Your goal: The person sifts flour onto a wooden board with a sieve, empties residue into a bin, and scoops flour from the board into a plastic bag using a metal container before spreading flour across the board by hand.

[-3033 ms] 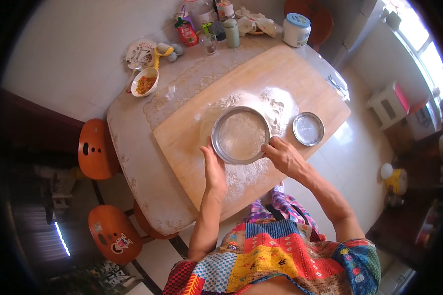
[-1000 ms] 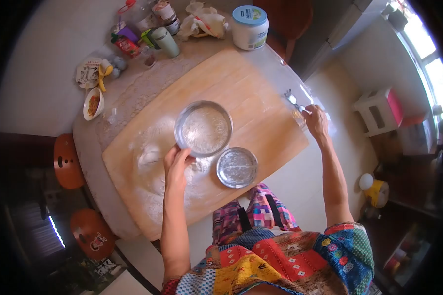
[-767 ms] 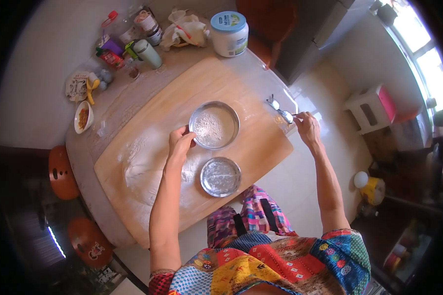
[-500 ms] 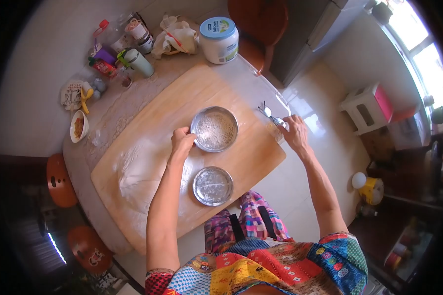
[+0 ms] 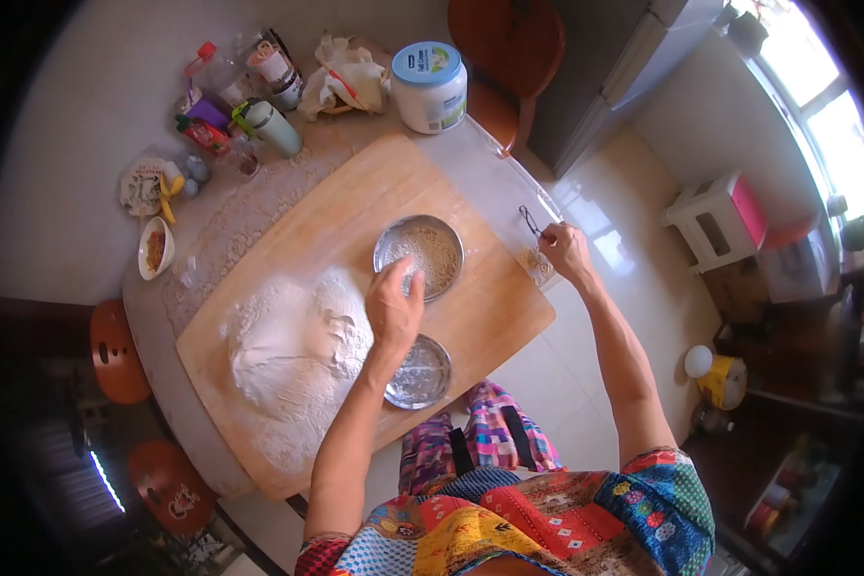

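Over the near rim of a round metal bowl [image 5: 437, 252] that holds pale, grainy powder, my left hand [image 5: 396, 305] is open, thumb apart from the fingers. Below it, a second round metal dish [image 5: 422, 377], dusted with white, is partly covered by my left wrist. Both stand on a wooden board [image 5: 494, 298]. A large heap of white flour [image 5: 283, 360] spreads over the board's left part. My right hand [image 5: 565, 250] pinches folded dark eyeglasses [image 5: 529, 220] above the table's right edge.
A blue-lidded tub [image 5: 430, 91] stands at the table's back. Bottles, a pale tumbler [image 5: 274, 130] and a crumpled cloth bag [image 5: 341, 82] are at back left. A small white bowl [image 5: 156, 248] sits at the left edge. A white stool [image 5: 715, 223] is at right.
My left hand has let go of the bowl's left rim and moved right and nearer to me, over its near side. The eyeglasses, held in my right hand, are now folded and slightly higher.
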{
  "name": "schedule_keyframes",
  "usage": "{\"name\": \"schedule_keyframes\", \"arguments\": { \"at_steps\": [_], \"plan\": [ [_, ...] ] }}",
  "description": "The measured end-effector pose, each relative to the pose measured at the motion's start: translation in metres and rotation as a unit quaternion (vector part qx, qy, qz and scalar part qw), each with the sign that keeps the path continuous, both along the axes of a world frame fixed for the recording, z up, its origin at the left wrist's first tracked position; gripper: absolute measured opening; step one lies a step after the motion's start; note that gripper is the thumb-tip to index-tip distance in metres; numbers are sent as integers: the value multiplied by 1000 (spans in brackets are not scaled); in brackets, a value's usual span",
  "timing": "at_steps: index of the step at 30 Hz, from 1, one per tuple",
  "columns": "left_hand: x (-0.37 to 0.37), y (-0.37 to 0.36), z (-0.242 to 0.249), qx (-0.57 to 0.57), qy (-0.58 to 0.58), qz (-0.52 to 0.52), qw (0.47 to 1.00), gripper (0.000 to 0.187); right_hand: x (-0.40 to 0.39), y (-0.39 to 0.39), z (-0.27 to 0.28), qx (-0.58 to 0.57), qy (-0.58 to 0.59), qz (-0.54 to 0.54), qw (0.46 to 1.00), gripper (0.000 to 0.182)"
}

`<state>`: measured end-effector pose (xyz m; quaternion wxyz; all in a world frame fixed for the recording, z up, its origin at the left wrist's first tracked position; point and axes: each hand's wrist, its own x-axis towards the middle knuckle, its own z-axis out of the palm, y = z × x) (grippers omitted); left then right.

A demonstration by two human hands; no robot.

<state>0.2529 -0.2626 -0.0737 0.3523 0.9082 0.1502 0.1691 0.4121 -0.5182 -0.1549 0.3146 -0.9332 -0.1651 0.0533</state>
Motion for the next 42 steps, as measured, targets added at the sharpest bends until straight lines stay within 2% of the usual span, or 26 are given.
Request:
{"name": "schedule_keyframes", "arguments": {
  "at_steps": [4, 6, 7, 11, 13, 14, 15, 16, 17, 19, 21, 24, 27, 29, 30, 31, 32, 33, 34, 36, 37, 38, 39, 40, 41, 42],
  "plan": [
    [-6, -17, 17, 40, -89, -96, 991, 23, -18, 3, 47, 79, 98, -3, 992, 18],
    [-12, -19, 34, 80, -123, -128, 981, 24, -40, 13, 87, 180, 274, -18, 945, 20],
    [-16, -19, 43, 119, -155, -159, 968, 25, -51, 15, 96, 181, 272, -18, 945, 20],
    [-50, -20, 72, 207, -166, -260, 929, 26, -104, 26, 123, 261, 429, 173, 847, 17],
    [-73, -17, 75, 189, -173, -272, 927, 25, -132, 35, 131, 250, 481, 235, 807, 16],
    [-87, -14, 78, 166, -125, -299, 931, 23, -146, 39, 127, 264, 514, 246, 778, 16],
    [-99, -10, 80, 143, -75, -326, 931, 21, -159, 42, 119, 278, 545, 255, 749, 16],
    [-107, -7, 80, 98, -95, -331, 934, 14, -171, 43, 111, 316, 581, 261, 703, 17],
    [-116, -4, 80, 99, -96, -332, 933, 14, -181, 44, 103, 316, 579, 262, 704, 17],
    [-134, 1, 78, -63, -2, -345, 936, 8, -199, 47, 97, 344, 618, 261, 657, 20],
    [-149, 7, 74, -83, 4, -352, 932, 6, -213, 50, 106, 327, 620, 262, 663, 24],
    [-169, 18, 72, -113, 76, -310, 941, 6, -236, 55, 142, 281, 464, 222, 810, 26],
    [-184, 26, 81, -122, 148, -241, 951, 7, -242, 49, 155, 225, 388, 276, 850, 22],
    [-190, 30, 93, -178, 239, -212, 931, 8, -250, 49, 163, 213, 385, 268, 857, 16],
    [-193, 32, 96, -179, 240, -212, 931, 8, -254, 50, 167, 218, 277, 292, 889, 12],
    [-195, 33, 99, -252, 248, -213, 911, 7, -256, 50, 173, 221, 166, 313, 909, 8],
    [-197, 34, 103, -324, 255, -213, 886, 6, -257, 50, 180, 221, 167, 312, 909, 8],
    [-198, 36, 108, -324, 256, -213, 885, 6, -257, 49, 188, 213, 74, 293, 929, 5],
    [-200, 38, 115, -408, 198, -230, 861, 5, -257, 49, 198, 203, -19, 271, 941, 3],
    [-203, 38, 133, -561, 121, -219, 789, 2, -261, 49, 220, 265, 41, 224, 937, 4],
    [-204, 36, 142, -563, 123, -217, 788, 2, -264, 49, 231, 325, 100, 174, 924, 5],
    [-204, 34, 150, -580, 56, -206, 786, 7, -268, 49, 241, 364, 125, 145, 911, 7],
    [-206, 32, 160, -594, -11, -194, 781, 12, -273, 51, 252, 364, 129, 143, 911, 7],
    [-208, 30, 173, -581, -36, -172, 795, 18, -277, 53, 263, 437, 124, 120, 883, 6],
    [-212, 29, 184, -583, -31, -170, 794, 18, -281, 54, 273, 506, 118, 97, 849, 6],
    [-216, 28, 194, -591, -68, -189, 781, 15, -285, 56, 280, 505, 121, 93, 849, 6]
  ]
}}
